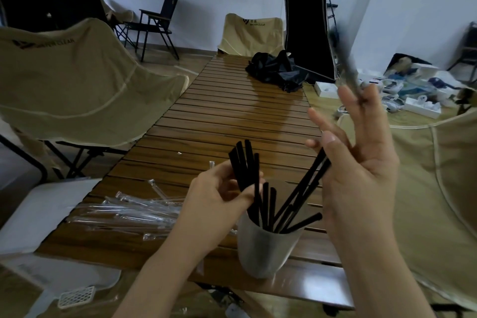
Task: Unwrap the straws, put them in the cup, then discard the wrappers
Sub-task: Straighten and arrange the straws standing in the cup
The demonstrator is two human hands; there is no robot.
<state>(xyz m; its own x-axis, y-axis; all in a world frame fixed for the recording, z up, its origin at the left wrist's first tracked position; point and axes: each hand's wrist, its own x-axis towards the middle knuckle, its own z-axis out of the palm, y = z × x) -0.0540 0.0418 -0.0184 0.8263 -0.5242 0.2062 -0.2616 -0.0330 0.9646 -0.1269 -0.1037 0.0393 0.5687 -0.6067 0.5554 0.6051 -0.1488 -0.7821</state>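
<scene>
Your left hand (219, 193) grips 4 bare black straws (244, 165) just above the cup (263, 250); your right hand (361, 162), fingers (325, 124) spread, pinches a blurred wrapper (348, 64). Emptied wrappers (129, 210) lie on the bench (232, 111) beside your left fingers. Next, likely: lower the straws in, discard wrappers.

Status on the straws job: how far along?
Done: several black straws stand in the cup. In hand: left hand grips a bunch of bare straws above it; right hand pinches a blurred wrapper. Left: clear wrappers still piled on the table, not discarded.
</scene>
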